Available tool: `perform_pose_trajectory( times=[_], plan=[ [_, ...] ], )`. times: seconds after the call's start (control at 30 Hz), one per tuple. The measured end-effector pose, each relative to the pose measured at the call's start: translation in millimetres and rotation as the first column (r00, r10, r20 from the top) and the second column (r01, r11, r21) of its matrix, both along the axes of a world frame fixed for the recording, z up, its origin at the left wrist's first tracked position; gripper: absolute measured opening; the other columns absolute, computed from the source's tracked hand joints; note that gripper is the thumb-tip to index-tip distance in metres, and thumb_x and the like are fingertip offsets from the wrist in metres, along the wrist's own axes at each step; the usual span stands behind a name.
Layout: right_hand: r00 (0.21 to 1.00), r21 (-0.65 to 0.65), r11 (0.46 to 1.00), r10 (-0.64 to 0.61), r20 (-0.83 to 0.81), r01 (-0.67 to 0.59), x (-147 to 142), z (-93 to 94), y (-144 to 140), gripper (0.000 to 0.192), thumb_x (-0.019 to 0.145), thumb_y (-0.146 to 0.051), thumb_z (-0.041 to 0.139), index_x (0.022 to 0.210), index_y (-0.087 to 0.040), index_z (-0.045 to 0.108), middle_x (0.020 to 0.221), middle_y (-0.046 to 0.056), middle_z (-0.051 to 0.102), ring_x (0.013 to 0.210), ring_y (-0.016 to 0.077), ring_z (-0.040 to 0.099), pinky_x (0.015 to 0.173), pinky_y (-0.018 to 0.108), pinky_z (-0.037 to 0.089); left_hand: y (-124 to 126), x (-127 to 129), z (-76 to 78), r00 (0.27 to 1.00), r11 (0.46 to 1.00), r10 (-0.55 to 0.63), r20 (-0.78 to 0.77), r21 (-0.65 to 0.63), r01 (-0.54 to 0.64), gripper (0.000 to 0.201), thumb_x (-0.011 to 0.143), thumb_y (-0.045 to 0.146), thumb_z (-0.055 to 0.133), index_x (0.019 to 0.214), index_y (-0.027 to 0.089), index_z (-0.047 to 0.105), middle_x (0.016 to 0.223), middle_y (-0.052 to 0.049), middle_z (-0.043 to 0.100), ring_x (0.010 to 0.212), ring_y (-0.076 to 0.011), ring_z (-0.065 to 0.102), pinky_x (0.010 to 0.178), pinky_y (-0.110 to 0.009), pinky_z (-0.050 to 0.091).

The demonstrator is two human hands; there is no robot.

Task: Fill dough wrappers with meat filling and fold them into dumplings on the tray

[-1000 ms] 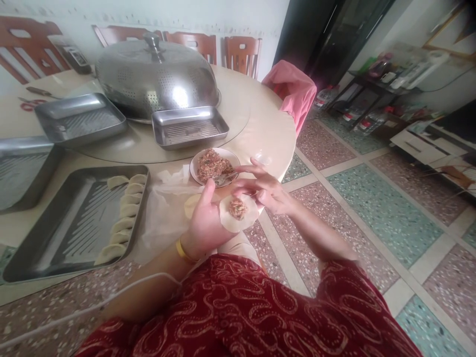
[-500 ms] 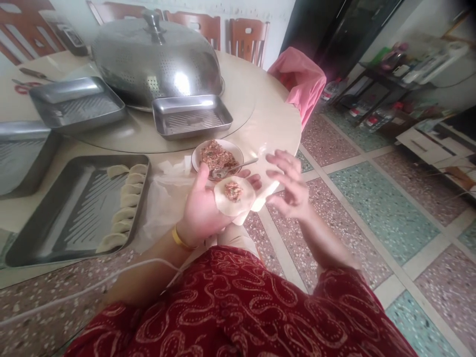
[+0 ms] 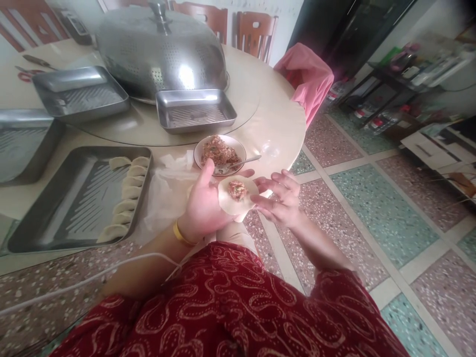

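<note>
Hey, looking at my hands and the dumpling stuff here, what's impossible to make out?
Head view only:
- What is under the domed metal cover: the cover hides it.
- Left hand fingers: hidden beneath the wrapper.
- Spoon bowl: buried in the filling bowl.
- Far-left tray: cut off by the edge.
- Shelf items at right: blurred.

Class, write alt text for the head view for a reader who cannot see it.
The left hand holds a round dumpling wrapper topped with filling, and the right hand touches its edge. Behind them are a bowl of filling with a spoon and a metal tray holding folded dumplings.
</note>
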State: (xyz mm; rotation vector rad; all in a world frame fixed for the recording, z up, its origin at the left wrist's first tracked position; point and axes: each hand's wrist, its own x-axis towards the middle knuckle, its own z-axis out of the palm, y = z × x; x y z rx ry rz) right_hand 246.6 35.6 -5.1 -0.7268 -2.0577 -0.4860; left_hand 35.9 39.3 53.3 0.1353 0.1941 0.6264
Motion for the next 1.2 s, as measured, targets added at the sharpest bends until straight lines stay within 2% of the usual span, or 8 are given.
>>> perform_pose_trajectory(
  times=[0.27,0.43,0.63,0.87,0.97,1.03,1.13,1.2],
  plan=[
    [0.994,0.178,0.979,0.083,0.075,-0.095,-10,7.3,-1,0.019,0.080,-0.037,0.076,0.096,-0.041,0.066,0.123,-0.011,0.065,0.128,0.0169,0.050,0.113,0.037,0.040,2,1,-3.6,0.997,0.996,-0.013,-0.079,0.087,0.020,0.071,0.091,0.068,0.033,0.129,0.010,0.051,0.116,-0.016,0.068,0.115,-0.0292,0.062,0.098,-0.044,0.048],
    [0.995,0.116,0.991,0.050,0.080,-0.060,-16,4.2,-2,0.013,0.086,-0.036,0.069,0.098,-0.039,0.067,0.123,-0.008,0.065,0.121,0.0181,0.053,0.106,0.038,0.047,-2,5,-13.4,0.981,0.984,0.101,-0.164,0.165,-0.073,0.037,0.097,0.037,0.043,0.119,0.012,0.059,0.099,-0.011,0.071,0.095,-0.0196,0.069,0.086,-0.032,0.054],
    [0.991,0.082,0.993,0.074,0.111,-0.083,-20,1.3,-6,0.018,0.084,-0.038,0.070,0.101,-0.035,0.067,0.128,-0.006,0.063,0.120,0.0210,0.052,0.104,0.040,0.047,-8,3,-15.8,0.966,0.972,0.083,-0.246,0.234,-0.024,0.031,0.094,0.026,0.044,0.117,0.012,0.061,0.076,-0.003,0.068,0.050,-0.0087,0.058,0.055,-0.022,0.051],
    [0.983,0.052,0.995,0.081,0.164,-0.091,-20,-5.7,-6,0.028,0.080,-0.033,0.075,0.105,-0.042,0.065,0.124,-0.008,0.065,0.121,0.0210,0.051,0.102,0.041,0.047,-7,-1,-18.3,0.947,0.958,0.101,-0.305,0.286,-0.010,0.027,0.089,0.029,0.054,0.113,0.019,0.063,0.076,-0.001,0.067,0.050,-0.0088,0.056,0.049,-0.022,0.048],
    [0.987,0.083,0.991,0.099,0.124,-0.110,-24,-7.2,-5,0.025,0.078,-0.033,0.077,0.101,-0.038,0.067,0.125,-0.006,0.063,0.123,0.0214,0.048,0.102,0.040,0.046,-6,0,-21.9,0.907,0.913,0.186,-0.377,0.408,-0.017,0.021,0.088,0.028,0.055,0.105,0.020,0.065,0.078,0.000,0.065,0.062,-0.0102,0.060,0.061,-0.023,0.051],
    [0.991,0.073,0.991,0.108,0.073,-0.113,-29,-5.8,-5,0.021,0.079,-0.033,0.076,0.098,-0.037,0.067,0.126,-0.004,0.061,0.123,0.0215,0.047,0.103,0.040,0.046,-7,-1,-23.9,0.856,0.841,0.289,-0.428,0.541,-0.014,0.015,0.087,0.028,0.058,0.096,0.020,0.067,0.079,-0.001,0.065,0.068,-0.0109,0.060,0.065,-0.024,0.051],
    [0.994,0.006,0.994,0.110,-0.014,-0.110,-38,-1.5,-9,0.015,0.084,-0.031,0.069,0.098,-0.036,0.066,0.127,-0.003,0.057,0.121,0.0221,0.049,0.099,0.042,0.049,-8,-2,-25.6,0.808,0.749,0.360,-0.467,0.660,0.048,0.012,0.084,0.027,0.061,0.079,0.018,0.066,0.071,0.000,0.061,0.062,-0.0106,0.054,0.058,-0.024,0.046],
    [0.990,-0.041,0.991,0.128,-0.058,-0.131,-42,1.3,-11,0.012,0.086,-0.028,0.065,0.096,-0.034,0.065,0.129,-0.001,0.054,0.118,0.0226,0.052,0.095,0.043,0.050,-9,-2,-25.7,0.809,0.741,0.347,-0.475,0.667,0.074,0.014,0.084,0.025,0.060,0.074,0.017,0.065,0.065,0.001,0.057,0.057,-0.0095,0.050,0.054,-0.023,0.042]
  ],
)
